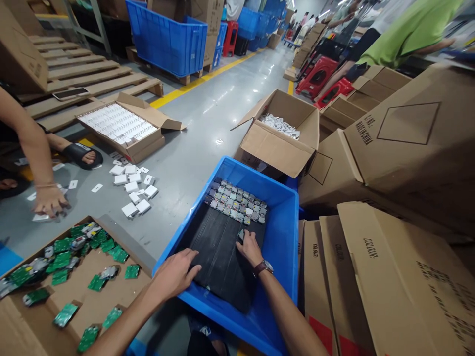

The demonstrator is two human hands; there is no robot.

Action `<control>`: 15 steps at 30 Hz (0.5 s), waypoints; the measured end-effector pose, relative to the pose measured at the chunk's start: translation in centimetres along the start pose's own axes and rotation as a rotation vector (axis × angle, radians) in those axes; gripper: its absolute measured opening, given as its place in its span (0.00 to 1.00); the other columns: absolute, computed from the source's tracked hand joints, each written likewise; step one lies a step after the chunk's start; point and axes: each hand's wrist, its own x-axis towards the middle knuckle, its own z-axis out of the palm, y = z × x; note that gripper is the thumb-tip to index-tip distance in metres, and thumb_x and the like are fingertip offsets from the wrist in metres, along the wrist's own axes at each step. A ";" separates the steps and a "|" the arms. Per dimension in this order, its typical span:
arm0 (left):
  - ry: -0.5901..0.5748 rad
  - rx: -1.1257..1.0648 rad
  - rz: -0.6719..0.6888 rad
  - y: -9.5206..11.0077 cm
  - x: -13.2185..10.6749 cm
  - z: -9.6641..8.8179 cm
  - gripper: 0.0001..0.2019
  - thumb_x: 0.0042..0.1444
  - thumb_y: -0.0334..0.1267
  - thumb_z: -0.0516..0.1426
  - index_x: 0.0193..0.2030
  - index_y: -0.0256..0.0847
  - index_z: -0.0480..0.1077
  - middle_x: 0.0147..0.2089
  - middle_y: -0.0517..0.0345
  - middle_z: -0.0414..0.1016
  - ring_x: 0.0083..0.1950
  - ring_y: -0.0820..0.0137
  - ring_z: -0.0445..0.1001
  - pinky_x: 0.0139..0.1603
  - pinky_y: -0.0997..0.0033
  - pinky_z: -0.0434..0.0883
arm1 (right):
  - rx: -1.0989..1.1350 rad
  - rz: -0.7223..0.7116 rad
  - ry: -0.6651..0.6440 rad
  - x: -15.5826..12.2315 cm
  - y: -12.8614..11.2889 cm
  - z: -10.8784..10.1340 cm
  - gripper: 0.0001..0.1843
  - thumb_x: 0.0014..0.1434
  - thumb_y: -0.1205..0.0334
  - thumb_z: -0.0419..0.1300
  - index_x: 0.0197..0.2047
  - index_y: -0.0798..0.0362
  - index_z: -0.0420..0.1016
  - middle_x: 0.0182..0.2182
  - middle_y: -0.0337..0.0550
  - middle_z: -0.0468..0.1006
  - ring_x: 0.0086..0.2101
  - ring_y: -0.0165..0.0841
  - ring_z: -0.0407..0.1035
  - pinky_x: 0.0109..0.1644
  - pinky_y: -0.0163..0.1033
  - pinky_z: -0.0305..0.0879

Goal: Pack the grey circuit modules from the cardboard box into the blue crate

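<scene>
My right hand (251, 248), with a watch on its wrist, pinches a small circuit board (241, 234) just above a black sheet (222, 252). That sheet lies inside a blue bin (295, 237). Rows of small circuit board assemblies (237, 201) cover the far end of the sheet, close to the held board. Over the bin's left rim hovers my left hand (178, 272), its fingers apart and holding nothing. To the left, a shallow cardboard box (122, 282) contains several loose green circuit boards (67, 313).
White adapter cases (130, 187) lie on the floor beside a box of white parts (118, 123). Another person's hand (50, 200) touches pieces at the left. An open carton (278, 143) stands beyond the bin. Stacked cartons (401, 277) line the right side.
</scene>
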 end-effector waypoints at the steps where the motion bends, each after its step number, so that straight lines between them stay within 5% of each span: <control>1: 0.002 0.002 -0.002 0.0 0.0 0.0 0.20 0.68 0.47 0.50 0.60 0.39 0.71 0.59 0.45 0.76 0.59 0.53 0.75 0.56 0.58 0.73 | -0.001 0.001 -0.002 0.3 0.2 -0.1 0.26 0.61 0.61 0.58 0.61 0.58 0.66 0.53 0.57 0.71 0.48 0.41 0.72 0.51 0.37 0.64; 7: 0.000 0.006 -0.001 0.2 -0.1 -0.1 0.21 0.68 0.46 0.50 0.61 0.40 0.70 0.60 0.46 0.76 0.59 0.53 0.76 0.55 0.59 0.74 | 0.010 0.176 0.086 3.0 2.2 -0.9 0.23 0.56 0.70 0.55 0.56 0.66 0.70 0.48 0.62 0.73 0.46 0.44 0.73 0.50 0.40 0.65; 15: 0.009 0.010 -0.010 0.2 -0.2 -0.1 0.20 0.68 0.47 0.50 0.60 0.41 0.71 0.59 0.46 0.76 0.59 0.54 0.76 0.54 0.59 0.74 | 0.281 0.072 0.360 5.6 4.4 1.1 0.31 0.49 0.70 0.53 0.57 0.66 0.73 0.50 0.63 0.76 0.53 0.47 0.70 0.58 0.43 0.65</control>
